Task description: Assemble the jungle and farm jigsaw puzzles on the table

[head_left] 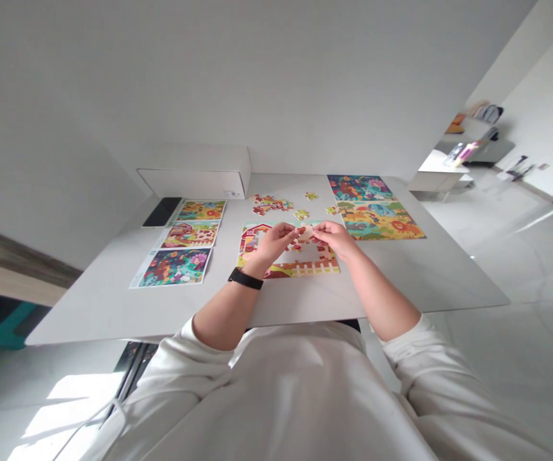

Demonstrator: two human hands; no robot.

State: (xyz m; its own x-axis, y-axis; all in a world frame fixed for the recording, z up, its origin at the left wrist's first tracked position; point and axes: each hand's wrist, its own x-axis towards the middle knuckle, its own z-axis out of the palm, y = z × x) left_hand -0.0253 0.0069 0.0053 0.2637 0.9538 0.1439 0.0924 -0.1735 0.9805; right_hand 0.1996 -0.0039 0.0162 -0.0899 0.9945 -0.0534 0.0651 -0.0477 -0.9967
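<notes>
Over the part-filled puzzle [301, 269], held in a nearly closed pinch by left hand [277, 241] and right hand [335, 236]: pale piece [308, 233].

Bright pic — glare on floor [72, 410] lower L, edges stretched.

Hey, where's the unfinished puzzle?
In the middle of the head view, the puzzle lies on the table, under the left hand and right hand, left of the big lion picture.
</notes>
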